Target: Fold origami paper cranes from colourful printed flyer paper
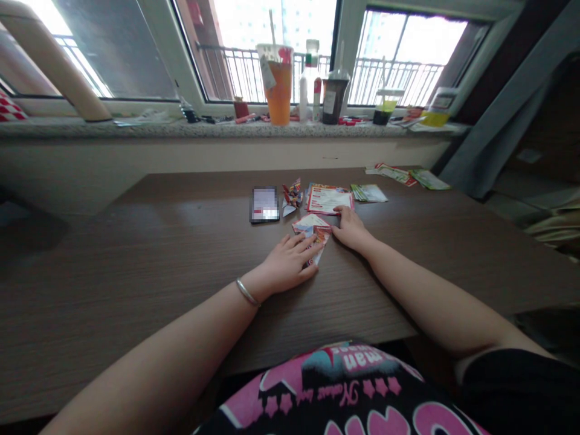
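A folded sheet of printed paper (321,234), white, red and blue, lies on the table. My left hand (290,261) rests flat across its lower left part with fingers stretched, covering some of it. At the paper's right edge is my right hand (351,231); its thumb is close to the folded sheet, and a finger reaches the near edge of a stack of printed leaflets (330,198). Whether that thumb presses the folded sheet I cannot tell. Left of the stack stands a crumpled-looking folded paper piece (292,196) in several colours.
A phone (264,205) lies left of the folded piece. Green and white leaflets (369,193) lie right of the stack, with more papers (394,174) at the table's far right. On the windowsill (190,128) stand an orange drink cup (278,90), a bottle (310,90) and a dark cup (334,99).
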A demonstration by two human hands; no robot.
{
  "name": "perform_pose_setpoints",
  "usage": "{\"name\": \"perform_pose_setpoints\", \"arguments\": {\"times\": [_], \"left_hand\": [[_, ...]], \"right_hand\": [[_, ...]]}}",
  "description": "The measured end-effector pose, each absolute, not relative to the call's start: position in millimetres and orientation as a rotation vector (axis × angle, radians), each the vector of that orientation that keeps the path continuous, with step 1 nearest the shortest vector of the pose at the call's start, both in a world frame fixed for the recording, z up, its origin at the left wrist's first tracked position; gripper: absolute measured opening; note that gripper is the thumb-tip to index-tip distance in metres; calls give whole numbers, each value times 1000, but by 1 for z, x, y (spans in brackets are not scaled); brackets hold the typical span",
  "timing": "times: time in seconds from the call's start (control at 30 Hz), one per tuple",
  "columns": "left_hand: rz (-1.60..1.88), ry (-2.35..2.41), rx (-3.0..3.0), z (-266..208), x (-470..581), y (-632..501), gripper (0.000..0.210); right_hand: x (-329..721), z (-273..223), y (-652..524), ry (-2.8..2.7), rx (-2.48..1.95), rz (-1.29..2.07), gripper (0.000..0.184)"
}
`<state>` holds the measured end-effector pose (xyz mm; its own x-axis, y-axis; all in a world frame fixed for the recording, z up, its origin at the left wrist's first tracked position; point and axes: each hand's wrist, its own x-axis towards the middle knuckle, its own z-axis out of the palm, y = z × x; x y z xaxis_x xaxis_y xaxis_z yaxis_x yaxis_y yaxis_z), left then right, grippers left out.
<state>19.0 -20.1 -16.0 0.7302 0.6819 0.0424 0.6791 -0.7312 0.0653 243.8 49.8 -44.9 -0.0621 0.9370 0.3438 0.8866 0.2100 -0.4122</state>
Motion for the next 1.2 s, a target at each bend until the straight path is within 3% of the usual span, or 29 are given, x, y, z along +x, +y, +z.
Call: {"name": "perform_pose_setpoints", "arguments": {"times": [0.63, 0.9, 1.2], "left_hand": [[173, 1035, 2933, -18, 18, -22, 48], [387, 1011, 2871, -13, 20, -23, 36], [417, 975, 2856, -14, 17, -17, 31]], "right_hand": [[242, -32, 51, -1991, -1831, 68, 44], [239, -30, 37, -2112, -1451, 16, 40], [226, -38, 26, -2350, -1366, 190, 65]]}}
